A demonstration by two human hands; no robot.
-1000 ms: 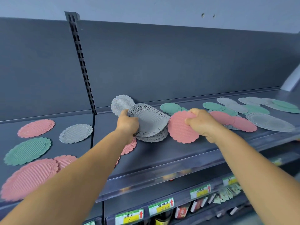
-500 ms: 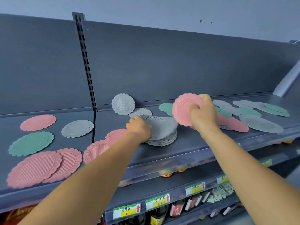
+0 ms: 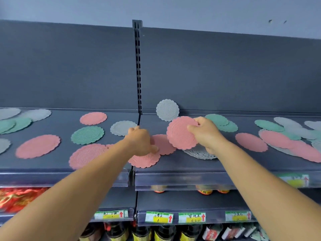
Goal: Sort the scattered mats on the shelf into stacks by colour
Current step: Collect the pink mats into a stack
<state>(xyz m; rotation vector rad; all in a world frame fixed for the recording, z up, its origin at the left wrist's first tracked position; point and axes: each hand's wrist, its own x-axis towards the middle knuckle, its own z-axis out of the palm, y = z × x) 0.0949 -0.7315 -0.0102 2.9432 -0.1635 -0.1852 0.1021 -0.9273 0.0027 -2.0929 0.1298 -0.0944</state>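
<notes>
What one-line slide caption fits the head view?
Right hand lifts a pink mat while left hand rests on pink mats on the shelf.

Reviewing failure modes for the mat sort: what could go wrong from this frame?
1. The right hand pinches the pink mat by one edge only, tilted in the air; it could slip or flop.
2. The left hand rests on a pink mat near the shelf's front lip; a push might slide it off.
3. The grey mat leaning on the back panel could topple.
</notes>
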